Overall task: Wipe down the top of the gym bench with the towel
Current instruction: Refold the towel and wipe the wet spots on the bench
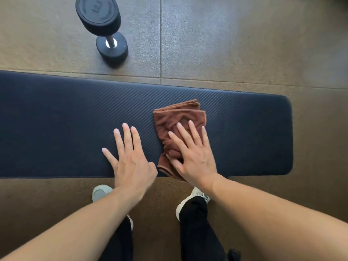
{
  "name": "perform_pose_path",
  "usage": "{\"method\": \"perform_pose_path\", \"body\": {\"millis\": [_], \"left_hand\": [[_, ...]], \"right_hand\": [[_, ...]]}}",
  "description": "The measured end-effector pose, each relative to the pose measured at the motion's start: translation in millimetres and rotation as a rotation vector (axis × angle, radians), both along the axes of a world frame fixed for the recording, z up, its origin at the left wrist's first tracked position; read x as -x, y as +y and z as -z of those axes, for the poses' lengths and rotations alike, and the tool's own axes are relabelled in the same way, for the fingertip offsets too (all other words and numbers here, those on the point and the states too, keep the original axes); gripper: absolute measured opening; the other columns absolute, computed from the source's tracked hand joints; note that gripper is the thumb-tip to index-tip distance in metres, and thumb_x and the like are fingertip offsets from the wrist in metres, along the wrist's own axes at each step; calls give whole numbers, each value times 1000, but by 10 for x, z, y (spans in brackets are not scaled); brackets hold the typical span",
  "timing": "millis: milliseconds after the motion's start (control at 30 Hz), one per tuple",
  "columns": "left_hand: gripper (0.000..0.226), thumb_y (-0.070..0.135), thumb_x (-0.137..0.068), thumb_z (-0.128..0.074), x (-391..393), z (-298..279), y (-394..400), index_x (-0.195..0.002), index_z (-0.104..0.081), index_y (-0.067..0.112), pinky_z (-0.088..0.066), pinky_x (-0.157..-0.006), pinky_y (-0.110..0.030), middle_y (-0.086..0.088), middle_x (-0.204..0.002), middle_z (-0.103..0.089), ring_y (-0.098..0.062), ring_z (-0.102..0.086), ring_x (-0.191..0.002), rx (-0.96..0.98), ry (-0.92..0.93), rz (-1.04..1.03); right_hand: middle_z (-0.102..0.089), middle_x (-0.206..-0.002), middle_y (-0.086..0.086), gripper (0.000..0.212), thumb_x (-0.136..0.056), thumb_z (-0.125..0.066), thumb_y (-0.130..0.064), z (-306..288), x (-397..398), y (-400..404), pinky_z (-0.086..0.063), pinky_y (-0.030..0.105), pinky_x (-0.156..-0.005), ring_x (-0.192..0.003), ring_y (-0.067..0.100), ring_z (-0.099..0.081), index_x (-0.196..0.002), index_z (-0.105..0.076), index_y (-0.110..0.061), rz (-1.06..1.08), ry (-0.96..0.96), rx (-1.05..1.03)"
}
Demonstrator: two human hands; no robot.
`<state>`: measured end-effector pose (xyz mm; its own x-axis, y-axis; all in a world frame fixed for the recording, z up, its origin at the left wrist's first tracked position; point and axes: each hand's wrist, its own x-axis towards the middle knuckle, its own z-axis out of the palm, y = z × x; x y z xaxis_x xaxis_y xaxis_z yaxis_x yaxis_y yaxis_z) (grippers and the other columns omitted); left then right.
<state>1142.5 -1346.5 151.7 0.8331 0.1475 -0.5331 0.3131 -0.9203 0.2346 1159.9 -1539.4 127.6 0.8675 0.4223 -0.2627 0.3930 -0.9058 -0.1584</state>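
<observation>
— Speckled brown rubber floor (pixel 244 44) runs under everything, cut by thin seams into big tiles. What lies across it?

— My gym bench (pixel 66 125), a long dark pad with rounded corners and fine diagonal ribbing, running left to right in front of me.

— And the towel?

— Rust-brown towel (pixel 178 121), soft and nappy, folded into a rough rectangle with stitched hems stacked at its far edge. It lies on the right half of the bench top, its near corner hanging just over the near edge.

— How are you holding it?

— My right hand (pixel 194 157) lies flat on it, fingers straight and slightly spread, palm pressing the rumpled near part down. Nothing is curled round the cloth. My left hand (pixel 131 162) is just beside it, also flat, fingers spread on the bare pad, not touching the towel.

— Anything else around?

— A black dumbbell (pixel 105 27) stands on end on the floor beyond the bench, its steel handle showing between round heads. Below the near edge I see my pale shoes (pixel 100 192) and black trousers (pixel 195 223).
</observation>
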Motion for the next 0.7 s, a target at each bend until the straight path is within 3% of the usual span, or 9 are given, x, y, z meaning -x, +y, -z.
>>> {"method": "perform_pose_path", "body": {"millis": [133,267,433,567,633,700], "left_hand": [[109,8,-78,-58,-6,13,-57,-161,12,13,6,-118,-67,-1,-166,30,-25,32,-151,2,10,-55],[105,4,-77,-56,-117,21,-222,-161,6,6,8,-119,-68,-4,-168,25,-24,30,-152,-1,0,-155],[95,6,-80,-54,-527,34,-566,-162,-6,8,6,-121,-66,-4,-171,8,-19,18,-156,75,-184,157],[92,33,-92,-58,-1131,-62,-1119,-164,-3,18,8,-121,-65,-4,-170,16,-22,21,-155,140,-111,119],[113,66,-84,-62,-1360,-48,-1374,-163,7,25,10,-120,-66,-6,-168,24,-27,28,-153,108,-25,320],[148,88,-57,-68,-1542,-44,-1612,-159,21,29,13,-118,-67,-6,-165,32,-31,34,-149,69,81,488]], "right_hand": [[-25,-170,5,71,-96,-40,-60,78,-558,358,-5,60,-126,-159,36,-11,-160,-34,-29,57,-29,-13],[-22,-171,-1,66,-100,-40,-58,113,-1040,405,1,56,-127,-160,31,-8,-160,-31,-32,-19,-35,-40],[-34,-166,-2,61,-101,-43,-53,147,-1365,-116,-4,52,-128,-157,26,-21,-158,-38,-30,80,-45,-112],[-62,-136,0,53,-97,-48,-53,129,-1537,-907,-15,51,-126,-136,27,-49,-140,-58,-24,268,-111,-161],[-66,-123,4,49,-97,-48,-52,93,-1517,-1429,-15,49,-126,-128,28,-53,-131,-62,-20,386,-135,-169],[-64,-120,8,43,-100,-50,-49,38,-1497,-1961,-15,49,-126,-128,30,-52,-125,-63,-16,541,-132,-163]]}}
